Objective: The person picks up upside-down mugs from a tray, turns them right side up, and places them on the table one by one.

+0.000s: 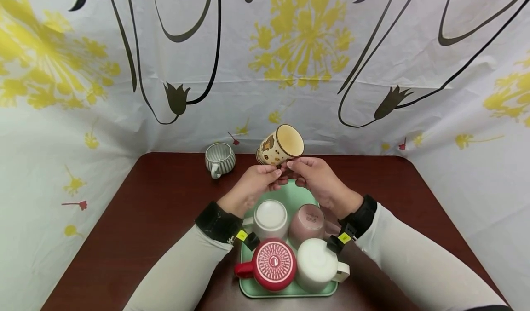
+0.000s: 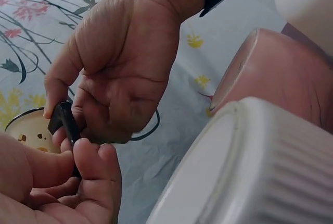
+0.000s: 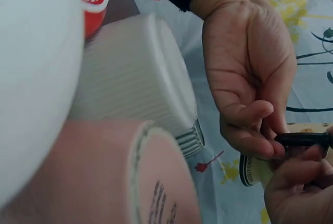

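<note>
A beige mug (image 1: 271, 149) was held by its dark handle (image 2: 68, 121)

The left hand (image 1: 256, 184) and the right hand (image 1: 322, 180) were grasping this handle between thumb and fingers. The beige mug was tilted, its mouth to the right, beyond the far end of the green tray (image 1: 293, 192). Upside down on the tray stood a ribbed white mug (image 1: 270, 216) and a pink mug (image 1: 307, 223) farther, a red mug (image 1: 274, 265) and a plain white mug (image 1: 317, 260) nearer. A grey striped mug (image 1: 225, 164) stood upright on the desk (image 1: 157, 214), at the left.
</note>
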The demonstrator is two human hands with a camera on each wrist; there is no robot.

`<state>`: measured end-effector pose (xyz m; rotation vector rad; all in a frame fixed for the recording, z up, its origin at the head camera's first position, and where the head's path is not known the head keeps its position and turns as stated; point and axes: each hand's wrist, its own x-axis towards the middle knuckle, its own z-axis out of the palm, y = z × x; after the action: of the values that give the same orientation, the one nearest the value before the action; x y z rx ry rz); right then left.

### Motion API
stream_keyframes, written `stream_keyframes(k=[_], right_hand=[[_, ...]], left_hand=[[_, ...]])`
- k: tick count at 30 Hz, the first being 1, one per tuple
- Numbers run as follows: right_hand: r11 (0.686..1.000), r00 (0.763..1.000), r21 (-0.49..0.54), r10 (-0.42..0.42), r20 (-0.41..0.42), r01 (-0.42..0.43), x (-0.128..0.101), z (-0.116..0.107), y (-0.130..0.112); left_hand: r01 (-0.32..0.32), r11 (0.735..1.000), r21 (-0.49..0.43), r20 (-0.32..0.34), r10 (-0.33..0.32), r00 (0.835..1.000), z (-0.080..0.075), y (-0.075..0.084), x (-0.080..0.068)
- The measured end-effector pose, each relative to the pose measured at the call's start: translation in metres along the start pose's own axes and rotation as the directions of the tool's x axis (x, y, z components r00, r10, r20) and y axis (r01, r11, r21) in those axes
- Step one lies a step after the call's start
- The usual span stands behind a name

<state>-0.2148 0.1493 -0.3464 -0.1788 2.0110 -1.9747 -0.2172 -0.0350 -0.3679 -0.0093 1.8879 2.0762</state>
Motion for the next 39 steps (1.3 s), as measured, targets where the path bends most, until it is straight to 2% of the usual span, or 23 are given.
stream_keyframes(k=[7,13,18,22,24,26,27,31,36,38,39], right_hand=[[0.996,0.995,0.089,0.024,0.098,-0.032,0.002,0.002,0.001],[0.989,0.992,0.141,0.032,0.122,-0.049,-0.001,0.006,0.000],[0.990,0.991,0.138,0.022,0.134,-0.041,-0.003,0.005,-0.001],[0.992,0.990,0.123,0.023,0.137,-0.040,-0.004,0.004,-0.002],[0.992,0.991,0.114,0.034,0.130,-0.049,-0.004,0.003,-0.004],[0.993,0.992,0.099,0.050,0.116,-0.061,-0.003,0.002,-0.005],[0.994,0.992,0.093,0.053,0.112,-0.064,-0.003,0.001,-0.005],[0.994,0.993,0.084,0.068,0.100,-0.076,-0.001,-0.002,-0.006],[0.993,0.992,0.079,0.082,0.095,-0.090,0.000,-0.005,-0.004],[0.993,0.992,0.075,0.088,0.094,-0.095,0.001,-0.007,-0.002],[0.992,0.992,0.073,0.092,0.091,-0.099,0.001,-0.007,-0.001]], left_hand=[[0.014,1.000,-0.005,0.067,-0.014,0.998,-0.002,-0.004,0.000],[0.000,0.995,0.105,0.074,-0.008,0.997,-0.006,-0.004,-0.002],[-0.034,0.967,0.254,0.076,0.015,0.997,-0.013,-0.003,-0.003],[-0.056,0.943,0.327,0.044,0.044,0.998,-0.022,-0.002,-0.006],[-0.076,0.916,0.393,0.018,0.075,0.997,-0.029,-0.003,-0.009],[-0.101,0.860,0.500,-0.015,0.126,0.992,-0.035,-0.004,-0.013],[-0.108,0.819,0.564,-0.035,0.154,0.988,-0.038,-0.005,-0.015],[-0.085,0.611,0.787,-0.109,0.274,0.955,-0.050,-0.010,-0.025],[-0.002,0.394,0.919,-0.161,0.379,0.911,-0.071,-0.023,-0.034],[0.044,0.332,0.942,-0.184,0.405,0.896,-0.080,-0.030,-0.037],[0.068,0.313,0.947,-0.199,0.409,0.890,-0.085,-0.034,-0.038]])
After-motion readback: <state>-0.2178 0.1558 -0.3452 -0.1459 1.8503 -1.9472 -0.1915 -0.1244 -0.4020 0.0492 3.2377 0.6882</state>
